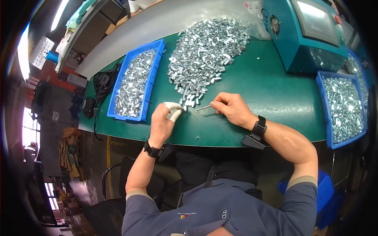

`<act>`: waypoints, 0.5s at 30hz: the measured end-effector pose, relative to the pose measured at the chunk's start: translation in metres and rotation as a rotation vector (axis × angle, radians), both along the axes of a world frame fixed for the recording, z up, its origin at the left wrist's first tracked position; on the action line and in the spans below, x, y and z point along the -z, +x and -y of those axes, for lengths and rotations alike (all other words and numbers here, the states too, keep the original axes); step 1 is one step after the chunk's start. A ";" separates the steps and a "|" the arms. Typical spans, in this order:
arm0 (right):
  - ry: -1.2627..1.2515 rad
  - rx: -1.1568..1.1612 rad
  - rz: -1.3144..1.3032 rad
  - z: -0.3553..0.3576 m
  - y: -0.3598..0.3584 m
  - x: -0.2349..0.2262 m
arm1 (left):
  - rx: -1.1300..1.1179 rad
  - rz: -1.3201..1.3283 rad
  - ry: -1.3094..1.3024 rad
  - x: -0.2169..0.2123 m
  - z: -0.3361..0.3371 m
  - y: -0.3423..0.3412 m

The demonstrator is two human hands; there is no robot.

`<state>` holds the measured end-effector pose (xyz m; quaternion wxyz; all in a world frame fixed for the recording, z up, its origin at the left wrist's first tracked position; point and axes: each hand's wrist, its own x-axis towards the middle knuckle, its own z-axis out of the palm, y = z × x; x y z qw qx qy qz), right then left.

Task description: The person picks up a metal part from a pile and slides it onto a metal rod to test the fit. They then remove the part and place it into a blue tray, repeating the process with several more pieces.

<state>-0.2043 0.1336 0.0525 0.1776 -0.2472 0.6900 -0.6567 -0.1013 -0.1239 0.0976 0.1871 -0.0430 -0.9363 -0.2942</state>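
Observation:
My left hand (pixel 161 122), with white covers on its thumb and a finger, is at the near tip of a large pile of small silvery metal pieces (pixel 208 51). Its covered fingertips come together in a pinch beside a few loose pieces (pixel 189 103); whether a piece is between them is too small to make out. Between thumb and fingers, my right hand (pixel 232 108) grips a thin metal rod (pixel 202 107). The rod points left toward the loose pieces, its tip a little short of them and low over the green table (pixel 236 133).
Left of the pile lies a blue tray (pixel 149 92) full of similar pieces, with black cables (pixel 103 80) beyond it. At the far right are another filled blue tray (pixel 330 126) and a teal machine with a screen (pixel 293 55). A clear plastic bag (pixel 258 27) lies behind the pile.

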 end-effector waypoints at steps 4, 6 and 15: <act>-0.024 0.007 -0.010 0.001 -0.001 -0.001 | 0.045 0.074 0.120 -0.004 -0.033 -0.005; -0.008 0.046 -0.011 -0.004 -0.001 -0.003 | 0.063 0.075 0.143 0.002 -0.042 -0.013; -0.051 0.059 -0.205 0.008 0.000 -0.002 | 0.006 0.164 0.198 0.011 -0.045 0.003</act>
